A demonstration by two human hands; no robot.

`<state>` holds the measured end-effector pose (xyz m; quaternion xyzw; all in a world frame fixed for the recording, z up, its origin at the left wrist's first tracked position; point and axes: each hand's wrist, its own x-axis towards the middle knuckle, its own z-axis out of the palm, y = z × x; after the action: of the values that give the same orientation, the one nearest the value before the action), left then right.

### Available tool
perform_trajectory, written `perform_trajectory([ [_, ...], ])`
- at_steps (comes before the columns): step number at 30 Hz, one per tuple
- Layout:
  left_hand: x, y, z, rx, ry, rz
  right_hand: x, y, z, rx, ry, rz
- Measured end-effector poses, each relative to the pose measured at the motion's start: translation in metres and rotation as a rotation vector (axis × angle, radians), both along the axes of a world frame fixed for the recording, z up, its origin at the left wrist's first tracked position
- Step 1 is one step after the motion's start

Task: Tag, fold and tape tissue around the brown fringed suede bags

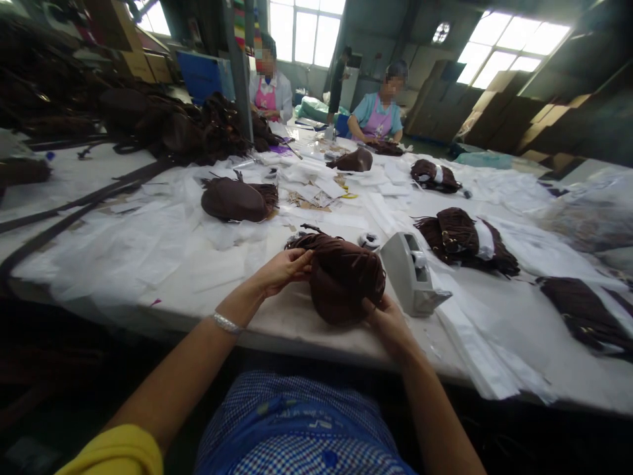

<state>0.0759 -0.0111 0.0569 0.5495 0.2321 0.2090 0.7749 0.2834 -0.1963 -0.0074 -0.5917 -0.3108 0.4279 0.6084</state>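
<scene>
A dark brown fringed bag [339, 287] rests at the table's near edge, right in front of me. My left hand [284, 272] pinches its left side by the fringe, thumb and fingers pressed together. On the lower right of the bag, my right hand [387, 322] grips the edge; the thumb lies on top and the other fingers are partly hidden. Just right of the bag stands a grey tape dispenser [409, 280], and a small roll [368, 241] lies behind the bag.
Other brown bags lie left [235, 200] and, wrapped with white bands, right [459, 237]. White plastic sheets [133, 254] spread across the table [232, 284]. A dark pile [168, 125] and a metal post [242, 79] stand back left. Two co-workers [270, 95] [380, 115] sit at the far side.
</scene>
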Motion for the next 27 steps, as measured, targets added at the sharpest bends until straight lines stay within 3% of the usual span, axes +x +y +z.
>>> perform_trajectory([
  [4, 0.005, -0.008, 0.001, -0.005, 0.029, 0.134, -0.005, 0.001, 0.015, -0.101, -0.468, -0.062],
  [9, -0.007, -0.024, -0.005, -0.092, 0.025, 0.167, -0.032, -0.034, 0.061, -0.293, -1.058, -0.38],
  [11, -0.013, -0.032, -0.007, -0.12, 0.035, 0.154, -0.048, -0.046, 0.076, -0.127, -1.222, -0.475],
  [13, -0.018, -0.039, -0.009, -0.159, 0.043, 0.111, -0.063, -0.044, 0.08, 0.128, -1.336, -0.372],
  [15, -0.02, -0.045, -0.011, -0.2, 0.031, 0.043, -0.075, -0.03, 0.071, 0.284, -1.351, -0.131],
  [18, -0.021, -0.048, -0.019, -0.266, -0.013, -0.009, -0.083, -0.002, 0.044, 0.28, -1.253, 0.13],
  [22, -0.018, -0.049, -0.033, -0.397, -0.063, 0.002, -0.083, 0.013, 0.019, 0.226, -1.054, 0.225],
  [27, 0.0, -0.055, -0.036, -0.473, -0.148, 0.088, -0.078, 0.009, 0.022, 0.263, -0.919, 0.243],
])
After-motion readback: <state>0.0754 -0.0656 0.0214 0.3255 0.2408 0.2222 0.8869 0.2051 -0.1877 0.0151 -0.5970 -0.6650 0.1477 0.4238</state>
